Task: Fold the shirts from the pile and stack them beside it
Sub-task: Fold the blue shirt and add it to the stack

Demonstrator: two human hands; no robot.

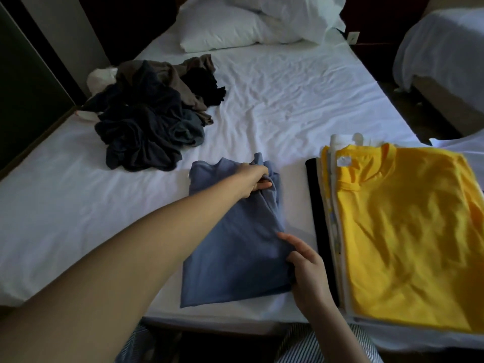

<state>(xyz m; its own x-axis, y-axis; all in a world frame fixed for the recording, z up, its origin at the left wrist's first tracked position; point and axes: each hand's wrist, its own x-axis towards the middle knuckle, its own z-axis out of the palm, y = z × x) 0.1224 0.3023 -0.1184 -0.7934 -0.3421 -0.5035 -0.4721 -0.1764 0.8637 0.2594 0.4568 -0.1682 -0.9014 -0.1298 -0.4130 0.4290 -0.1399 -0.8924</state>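
A blue shirt [235, 247] lies partly folded on the white bed [288, 100] in front of me. My left hand [255, 179] pinches its fabric near the collar at the far end. My right hand [306, 268] grips the shirt's right edge near the hem. To the right sits a stack of folded shirts [403, 231] with a yellow one on top and a black edge showing at its left side. A pile of unfolded dark shirts [149, 113], navy, brown and black, lies at the far left of the bed.
White pillows [251, 22] rest at the head of the bed. A second bed [442, 45] stands at the far right across a narrow gap. A dark wall and panel run along the left edge. Bare sheet lies between the pile and the stack.
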